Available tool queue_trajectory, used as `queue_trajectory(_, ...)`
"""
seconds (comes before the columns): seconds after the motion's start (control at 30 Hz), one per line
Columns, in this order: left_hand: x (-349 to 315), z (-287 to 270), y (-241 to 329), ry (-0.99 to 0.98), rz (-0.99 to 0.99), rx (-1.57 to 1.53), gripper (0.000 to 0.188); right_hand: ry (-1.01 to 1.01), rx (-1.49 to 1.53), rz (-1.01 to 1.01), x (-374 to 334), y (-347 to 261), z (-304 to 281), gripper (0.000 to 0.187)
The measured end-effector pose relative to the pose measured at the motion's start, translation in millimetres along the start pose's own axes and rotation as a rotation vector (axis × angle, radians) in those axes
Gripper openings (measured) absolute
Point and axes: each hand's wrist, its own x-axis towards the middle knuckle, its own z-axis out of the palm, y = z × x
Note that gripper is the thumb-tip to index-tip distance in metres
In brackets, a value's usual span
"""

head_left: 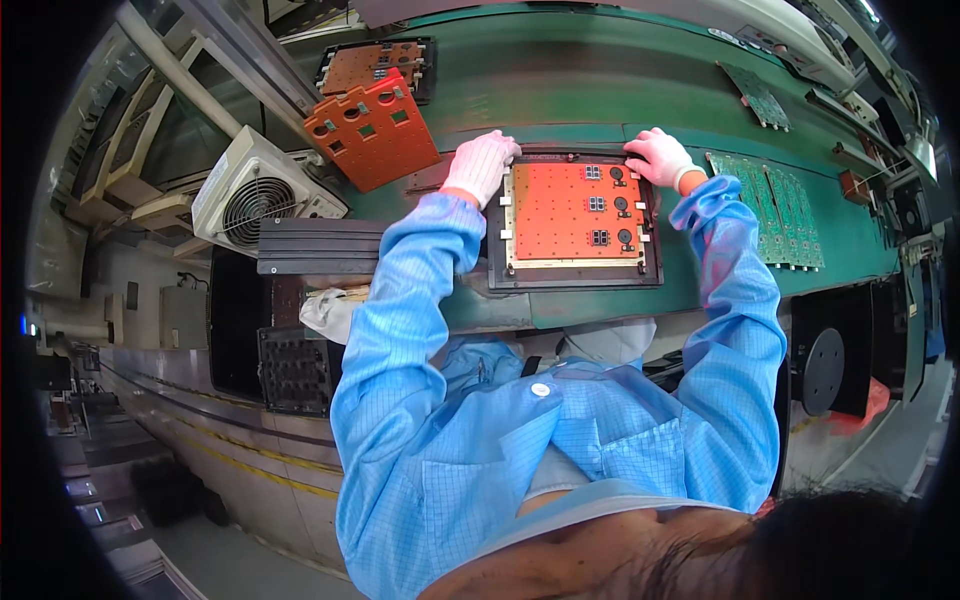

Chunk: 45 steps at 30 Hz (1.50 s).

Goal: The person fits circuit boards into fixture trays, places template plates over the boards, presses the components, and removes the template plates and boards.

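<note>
In front of me on the green work surface lies a black rectangular frame [577, 276]. Set inside it is an orange-red board [555, 215], dotted with small holes, with a column of black square parts and round parts along its right side. Small white clips sit around the board's edges. My left hand [482, 166], in a white glove, is closed at the frame's far left corner. At the far right corner my right hand [661, 158], gloved too, has its fingers bent over the frame's edge. The undersides of both grips are hidden.
Left of the frame, an orange panel with cutouts [372, 135] leans near a second loaded frame [425, 85]. A white fan unit [225, 190] and a dark ribbed bar [320, 247] stand further left. Green circuit boards [765, 210] lie to the right, another [755, 97] farther back.
</note>
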Motion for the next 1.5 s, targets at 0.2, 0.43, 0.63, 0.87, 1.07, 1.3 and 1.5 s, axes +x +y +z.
queue_trajectory(0.2,23.3,3.3,-13.6,-0.315,0.022,-0.011,0.019,0.079,-0.145,-0.144,-7.0,16.7,16.8,0.021)
queue_trajectory(0.43,36.5,-4.8,3.7,-0.366,-0.245,0.154,0.015,-0.174,0.132,0.188,-76.2,-48.6,-15.8,0.068)
queue_trajectory(0.63,21.7,-5.3,5.8,-0.288,-0.271,0.053,0.018,-0.308,0.292,0.390,-115.6,-90.3,-7.5,0.087)
queue_trajectory(0.87,-89.2,-40.0,99.1,-0.146,-0.340,-0.166,0.062,-0.116,0.369,0.378,-126.1,-90.0,-1.4,0.080)
queue_trajectory(1.07,-110.3,-18.6,109.1,0.192,-0.393,-0.467,0.054,0.241,0.016,0.105,-92.2,-83.6,-6.1,0.058)
queue_trajectory(1.3,-97.2,-32.1,101.2,0.141,-0.277,-0.504,0.043,0.164,0.056,0.162,-79.0,-86.2,5.1,0.046)
queue_trajectory(1.5,-98.4,-29.5,89.4,0.120,-0.276,-0.749,0.040,0.240,0.167,0.166,-87.1,-60.2,11.8,0.050)
